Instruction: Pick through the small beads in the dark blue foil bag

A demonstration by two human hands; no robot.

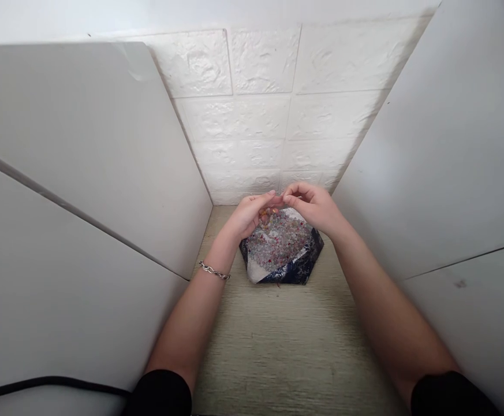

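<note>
My left hand and my right hand meet at the fingertips above the far side of a tray. Both are closed in a pinch; whatever sits between the fingers is too small to make out. Beneath them, many small beads, mostly clear, pale pink and grey with a few red ones, fill the dark blue patterned tray. Some orange-gold beads show close under my left fingers, and I cannot tell whether they hang from the hand or lie in the tray. A silver chain bracelet circles my left wrist.
The tray stands on a pale wood-grain surface. White panels rise on the left and right, close to my arms. Behind is a white brick-patterned wall. A black cable runs along the lower left.
</note>
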